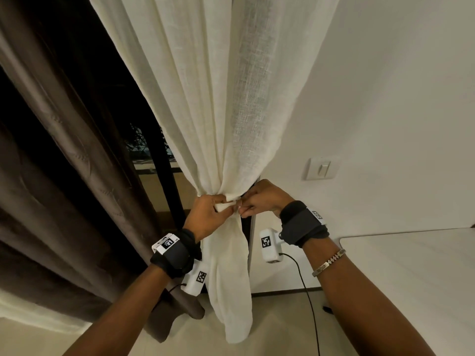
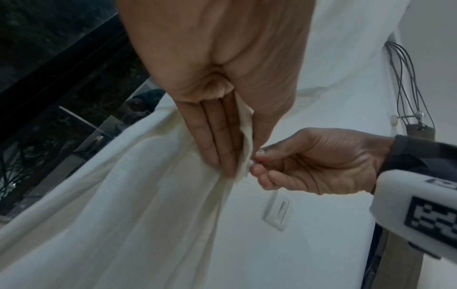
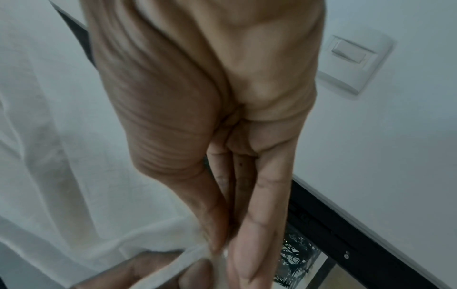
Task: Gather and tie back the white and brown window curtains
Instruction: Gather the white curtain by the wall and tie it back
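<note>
The heavy brown velvet-like curtain (image 1: 51, 176) hangs loose down the left side of the dark window, not yet gathered or tied. Beside it the sheer, off-white linen curtain (image 1: 218, 98) is drawn in from its full width to a narrow waist near the window's black frame, then falls free toward the floor. Around that waist runs a narrow white fabric tie-back strip (image 1: 226, 202), its two ends meeting at the front of the bunch. The left hand (image 1: 208, 214) pinches one end of the strip between thumb and straight fingers, pressed against the gathered cloth. The right hand (image 1: 262, 199) comes in from the wall side, thumb and forefinger nipping the other end, so the two hands are nearly touching at the knot point. From the right wrist the fingertips are blurred, so I can't tell whether a first crossing is already made. On the pale wall just beyond sits a white rocker light switch (image 1: 322, 167). I'd say the white curtain's tie is in hand: the next move calls for crossing the ends and pulling them snug without letting the bunch slacken, and the brown curtain remains to do.
</note>
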`<state>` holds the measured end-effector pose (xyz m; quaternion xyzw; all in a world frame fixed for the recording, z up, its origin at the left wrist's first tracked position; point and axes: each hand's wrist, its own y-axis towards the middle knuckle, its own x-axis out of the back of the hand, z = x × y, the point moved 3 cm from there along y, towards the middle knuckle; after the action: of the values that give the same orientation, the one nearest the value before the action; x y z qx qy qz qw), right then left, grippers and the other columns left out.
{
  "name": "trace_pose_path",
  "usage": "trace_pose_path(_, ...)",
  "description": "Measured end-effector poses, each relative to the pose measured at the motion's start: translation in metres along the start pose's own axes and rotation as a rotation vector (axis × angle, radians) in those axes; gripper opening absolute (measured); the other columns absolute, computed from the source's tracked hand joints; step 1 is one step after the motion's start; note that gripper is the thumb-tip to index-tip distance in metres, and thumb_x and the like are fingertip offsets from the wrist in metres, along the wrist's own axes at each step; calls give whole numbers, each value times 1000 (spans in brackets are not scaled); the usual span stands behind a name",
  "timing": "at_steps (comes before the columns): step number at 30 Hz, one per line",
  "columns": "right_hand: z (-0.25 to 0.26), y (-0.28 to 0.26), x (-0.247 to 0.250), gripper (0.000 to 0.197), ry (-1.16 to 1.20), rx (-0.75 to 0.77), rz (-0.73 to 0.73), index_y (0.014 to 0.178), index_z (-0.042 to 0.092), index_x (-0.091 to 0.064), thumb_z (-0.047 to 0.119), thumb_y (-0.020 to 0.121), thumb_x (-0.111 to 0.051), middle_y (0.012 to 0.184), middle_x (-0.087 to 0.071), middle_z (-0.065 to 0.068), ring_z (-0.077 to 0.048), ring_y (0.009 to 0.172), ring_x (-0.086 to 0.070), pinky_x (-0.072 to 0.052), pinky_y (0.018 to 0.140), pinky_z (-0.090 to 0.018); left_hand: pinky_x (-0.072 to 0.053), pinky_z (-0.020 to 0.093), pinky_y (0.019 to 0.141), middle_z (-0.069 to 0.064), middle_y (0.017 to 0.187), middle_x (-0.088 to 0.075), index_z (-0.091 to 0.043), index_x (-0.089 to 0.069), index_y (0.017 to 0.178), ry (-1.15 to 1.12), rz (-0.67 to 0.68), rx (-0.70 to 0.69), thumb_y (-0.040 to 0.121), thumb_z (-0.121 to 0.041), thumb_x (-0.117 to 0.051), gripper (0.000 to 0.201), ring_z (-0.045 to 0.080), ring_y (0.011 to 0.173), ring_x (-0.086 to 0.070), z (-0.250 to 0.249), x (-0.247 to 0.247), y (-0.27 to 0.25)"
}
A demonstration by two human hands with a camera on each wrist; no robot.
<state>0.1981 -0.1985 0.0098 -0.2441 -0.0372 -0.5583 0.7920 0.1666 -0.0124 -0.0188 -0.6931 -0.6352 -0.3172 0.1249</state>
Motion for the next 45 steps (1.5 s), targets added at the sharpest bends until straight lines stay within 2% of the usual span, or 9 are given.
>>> trace_pose_path(6, 8, -3, -2, 29, -27, 59, 69, 120, -15, -69, -13, 91, -71, 120, -72, -35, -33, 99, -73, -64, 95, -42, -47, 7, 81, -16, 91, -78, -20, -83, 98, -15, 92, 1, 94, -30, -80, 11, -13, 90, -67, 6, -1, 3)
trace_pose_path(13, 12, -3, 4, 23, -308, 63, 4, 112, 11, -82, 8, 90, -80, 90, -69, 7, -12, 83, -61, -56, 72, -24, -51, 3, 85, -11, 106, -81, -20, -84, 112, -195, 35, 75, 86, -23, -88, 26, -13, 96, -70, 12, 6, 5)
trace_pose_path(20, 6, -8, 9, 30, -215, 27, -3, 121, 8, -78, 15, 92, -81, 128, -73, -11, -25, 122, -67, -56, 69, -17, -48, -1, 78, -42, 89, -73, -19, -79, 114, -252, 76, 107, 92, -20, -81, 22, -22, 93, -67, 12, 11, 2)
trace_pose_path(23, 5, -8, 7, 29, -194, 37, 10, 119, 5, -78, 9, 91, -81, 126, -74, -14, -27, 120, -70, -61, 73, -20, -54, 7, 80, -29, 93, -78, -22, -82, 109, -224, 97, 98, 91, -22, -83, 18, -14, 95, -70, 11, 10, 0)
trace_pose_path(27, 4, -6, 0, 20, -178, 67, 6, 103, 4, -83, -3, 84, -81, 109, -80, -16, -33, 110, -76, -63, 97, -41, -63, 42, 89, 4, 90, -83, -25, -85, 99, -113, -7, 115, 81, -41, -90, 24, 27, 89, -77, 11, 5, -2)
trace_pose_path(30, 7, -4, -5, 20, -157, 79, 0, 87, 11, -83, -8, 81, -79, 95, -79, -9, -35, 110, -76, -63, 98, -43, -63, 44, 77, 7, 74, -79, -19, -82, 91, -50, -99, 111, 82, -43, -88, 26, 27, 72, -75, 10, 0, -1)
trace_pose_path(35, 8, -9, -3, 23, -46, 69, 37, 105, -1, -81, 5, 84, -87, 112, -78, -22, -33, 108, -77, -64, 94, -37, -62, 35, 92, -5, 96, -81, -16, -81, 102, -74, -90, 120, 86, -23, -88, 19, 12, 92, -76, 4, -3, 1)
trace_pose_path(40, -5, -11, 13, 30, -2, 32, 56, 116, 5, -78, 19, 90, -84, 118, -78, -18, -19, 101, -74, -65, 84, -27, -59, 26, 97, -6, 108, -79, -28, -68, 127, -108, 100, 89, 79, -30, -93, 54, 3, 98, -75, 5, 1, -11)
trace_pose_path(45, -9, -13, 26, 19, 24, 123, 50, 113, 14, -79, 16, 94, -78, 115, -77, -2, -19, 120, -69, -63, 91, -31, -67, 35, 76, -6, 94, -82, -36, -68, 127, -131, 42, 64, 88, -40, -85, 43, 10, 72, -80, 0, 15, -39)
